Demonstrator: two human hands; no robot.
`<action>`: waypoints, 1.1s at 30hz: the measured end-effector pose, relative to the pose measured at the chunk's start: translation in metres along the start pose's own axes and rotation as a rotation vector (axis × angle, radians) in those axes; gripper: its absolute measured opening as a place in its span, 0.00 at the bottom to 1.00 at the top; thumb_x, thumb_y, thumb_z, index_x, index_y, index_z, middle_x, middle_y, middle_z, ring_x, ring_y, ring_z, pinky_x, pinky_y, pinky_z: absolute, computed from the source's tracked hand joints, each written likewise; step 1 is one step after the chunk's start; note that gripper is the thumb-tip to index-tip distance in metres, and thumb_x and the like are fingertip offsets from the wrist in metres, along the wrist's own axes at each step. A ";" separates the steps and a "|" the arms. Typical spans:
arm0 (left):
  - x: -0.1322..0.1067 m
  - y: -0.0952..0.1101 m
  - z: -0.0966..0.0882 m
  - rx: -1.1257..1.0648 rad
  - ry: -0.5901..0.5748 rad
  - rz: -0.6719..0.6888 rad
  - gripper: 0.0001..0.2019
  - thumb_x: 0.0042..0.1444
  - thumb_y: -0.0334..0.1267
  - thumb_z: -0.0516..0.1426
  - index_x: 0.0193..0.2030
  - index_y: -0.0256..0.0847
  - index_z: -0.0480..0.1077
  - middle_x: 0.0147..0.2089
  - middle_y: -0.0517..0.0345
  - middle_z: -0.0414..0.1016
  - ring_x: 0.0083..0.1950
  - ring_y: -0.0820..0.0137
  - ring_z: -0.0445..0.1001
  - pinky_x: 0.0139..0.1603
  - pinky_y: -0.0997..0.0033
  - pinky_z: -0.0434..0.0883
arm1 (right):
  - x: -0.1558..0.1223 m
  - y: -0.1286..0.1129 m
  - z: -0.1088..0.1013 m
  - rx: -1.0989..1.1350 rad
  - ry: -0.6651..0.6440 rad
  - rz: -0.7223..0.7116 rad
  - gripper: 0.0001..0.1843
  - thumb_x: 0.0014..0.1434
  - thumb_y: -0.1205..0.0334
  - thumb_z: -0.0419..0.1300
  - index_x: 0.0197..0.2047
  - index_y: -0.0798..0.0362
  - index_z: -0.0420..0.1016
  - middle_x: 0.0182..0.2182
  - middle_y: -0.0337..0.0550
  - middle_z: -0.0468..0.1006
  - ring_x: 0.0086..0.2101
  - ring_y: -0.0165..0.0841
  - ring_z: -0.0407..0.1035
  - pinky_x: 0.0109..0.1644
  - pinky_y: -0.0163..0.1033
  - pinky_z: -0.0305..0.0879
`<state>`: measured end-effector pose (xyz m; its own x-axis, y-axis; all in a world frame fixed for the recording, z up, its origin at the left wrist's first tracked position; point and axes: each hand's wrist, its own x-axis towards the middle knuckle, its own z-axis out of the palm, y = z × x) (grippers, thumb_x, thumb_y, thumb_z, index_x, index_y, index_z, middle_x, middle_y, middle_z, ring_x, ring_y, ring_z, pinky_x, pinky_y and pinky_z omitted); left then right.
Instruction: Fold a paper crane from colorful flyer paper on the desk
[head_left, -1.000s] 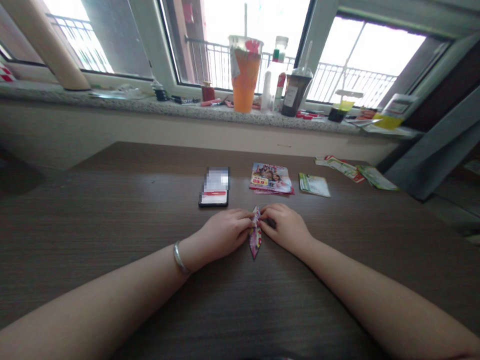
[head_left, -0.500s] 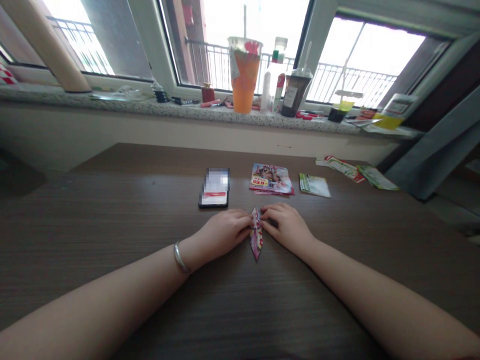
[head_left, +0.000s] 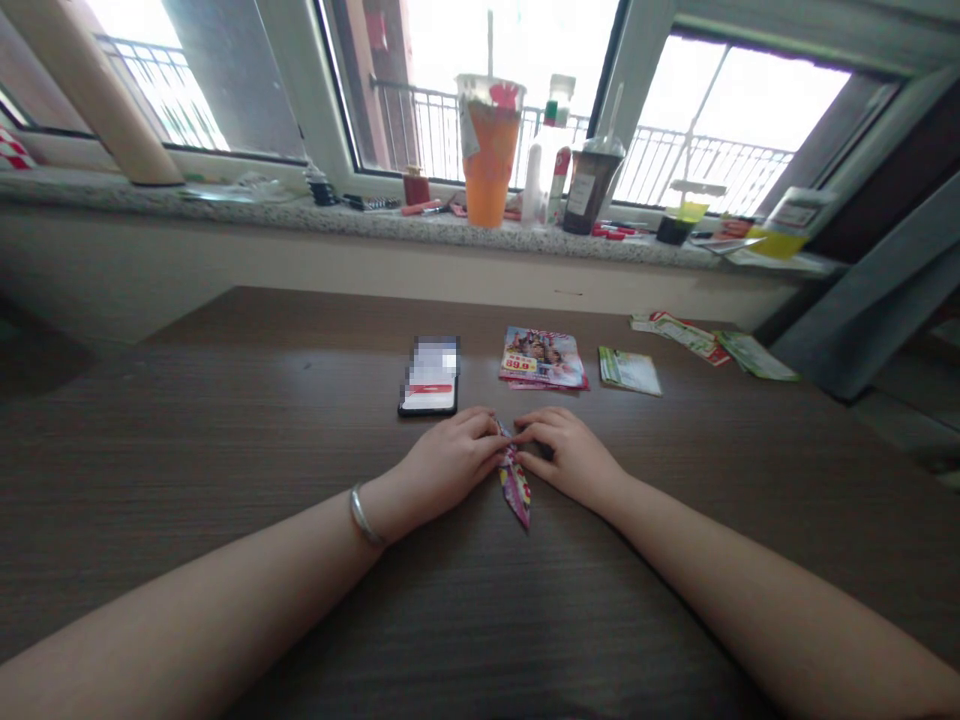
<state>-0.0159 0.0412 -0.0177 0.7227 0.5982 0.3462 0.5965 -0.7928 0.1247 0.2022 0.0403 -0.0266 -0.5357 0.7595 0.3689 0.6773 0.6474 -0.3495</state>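
A narrow, pointed piece of folded colourful paper (head_left: 516,486) lies on the dark wooden table (head_left: 225,420) between my hands, its near tip angled a little to the right. My left hand (head_left: 448,461), with a silver bracelet on its wrist, pinches the paper's upper end with curled fingers. My right hand (head_left: 568,456) pinches the same upper end from the other side. The fingertips of both hands meet over the paper's top, which they hide.
A phone (head_left: 430,377) with a lit screen lies just beyond my left hand. Printed leaflets (head_left: 542,358) and further papers (head_left: 630,369) lie beyond my right hand. The stone window sill (head_left: 300,212) holds an orange drink cup (head_left: 489,148), bottles and small clutter.
Both hands have shifted slightly forward on the paper's top. The paper's near tip has swung a little to the right.
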 end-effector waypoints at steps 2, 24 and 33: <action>-0.001 0.000 0.001 0.015 0.011 0.002 0.12 0.66 0.37 0.51 0.51 0.40 0.72 0.53 0.49 0.72 0.62 0.59 0.65 0.60 0.57 0.68 | 0.001 -0.002 -0.001 0.014 -0.001 0.014 0.09 0.57 0.59 0.64 0.42 0.51 0.77 0.48 0.46 0.77 0.50 0.38 0.68 0.57 0.47 0.63; -0.003 0.007 -0.004 0.041 -0.095 -0.103 0.13 0.63 0.44 0.53 0.49 0.38 0.69 0.45 0.50 0.68 0.50 0.60 0.66 0.53 0.59 0.69 | 0.002 -0.004 -0.002 0.097 -0.011 -0.011 0.04 0.58 0.63 0.62 0.37 0.52 0.75 0.46 0.46 0.78 0.49 0.38 0.68 0.56 0.47 0.62; 0.000 0.004 -0.005 -0.060 -0.077 -0.073 0.10 0.60 0.40 0.58 0.46 0.39 0.68 0.45 0.51 0.69 0.48 0.61 0.67 0.51 0.60 0.70 | 0.001 -0.013 0.002 0.132 0.003 0.034 0.06 0.55 0.62 0.64 0.38 0.52 0.77 0.46 0.46 0.78 0.49 0.39 0.69 0.57 0.47 0.63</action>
<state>-0.0151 0.0377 -0.0123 0.7040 0.6603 0.2615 0.6285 -0.7507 0.2035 0.1915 0.0326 -0.0232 -0.5116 0.7813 0.3576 0.6226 0.6239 -0.4723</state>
